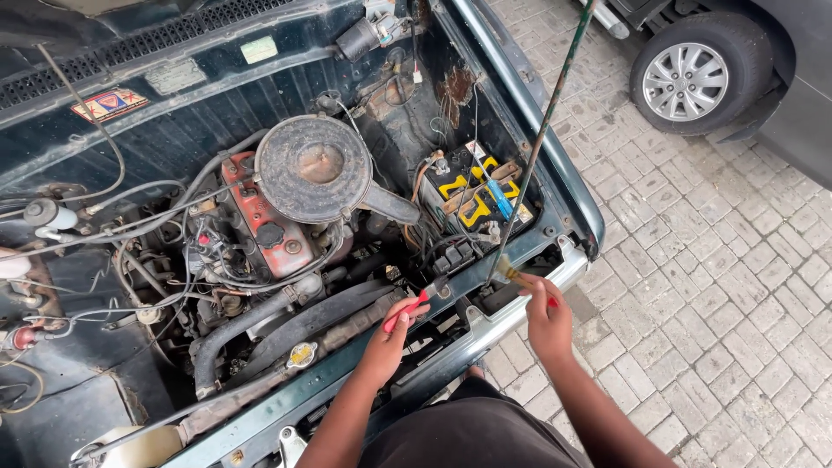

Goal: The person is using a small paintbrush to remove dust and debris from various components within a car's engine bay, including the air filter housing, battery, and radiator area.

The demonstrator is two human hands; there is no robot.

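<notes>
Two hands work: the left hand (392, 334) grips one red-handled tool (404, 311); the right hand (546, 316) pinches one brush (511, 274) beside one battery (472, 192).

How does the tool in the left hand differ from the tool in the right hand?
The left hand grips a red-handled tool whose tip points into the engine bay. The right hand holds a brush with pale bristles beside the hood prop rod. Both work at the car's front edge.

left hand (392, 334): red-handled tool (405, 310) | right hand (548, 316): brush (513, 274) | engine bay (260, 217)
</notes>
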